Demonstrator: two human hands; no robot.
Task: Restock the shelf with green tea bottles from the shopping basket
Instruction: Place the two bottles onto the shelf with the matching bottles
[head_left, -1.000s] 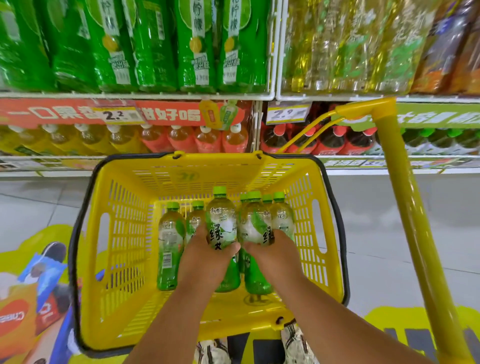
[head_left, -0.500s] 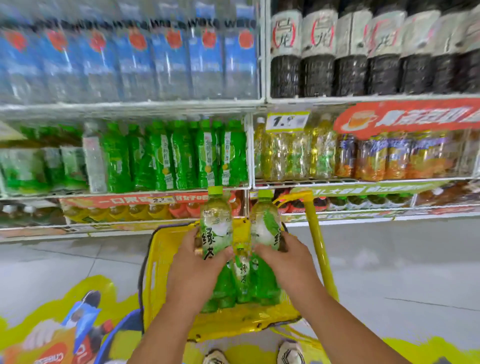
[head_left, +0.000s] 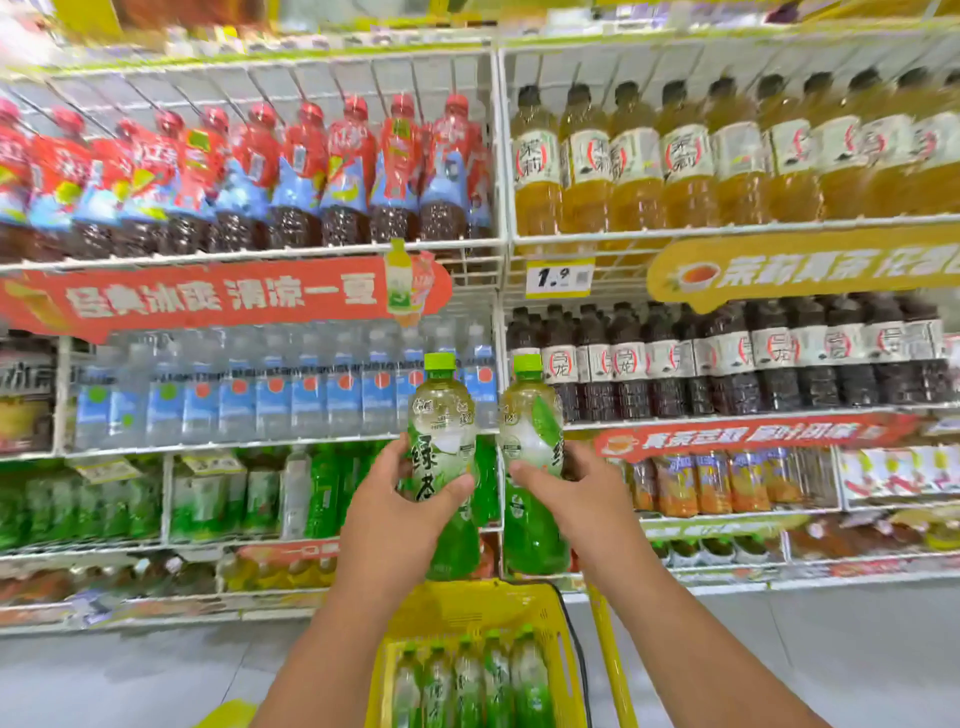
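Bottles now lifted clear of yellow plastic shopping basket (head_left: 467, 608), lower centre. Left hand (head_left: 384, 525) grips one green-capped green tea bottle (head_left: 441, 447), right hand (head_left: 571, 499) grips another (head_left: 530, 431), mid-frame, raised vs 1 s ago. Shelf placement prob next; approx 5 bottles remain.

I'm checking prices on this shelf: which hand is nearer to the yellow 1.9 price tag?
Right. The right hand, holding a green tea bottle, is almost directly below the price tag; the left hand, holding the other bottle, is below and further left.
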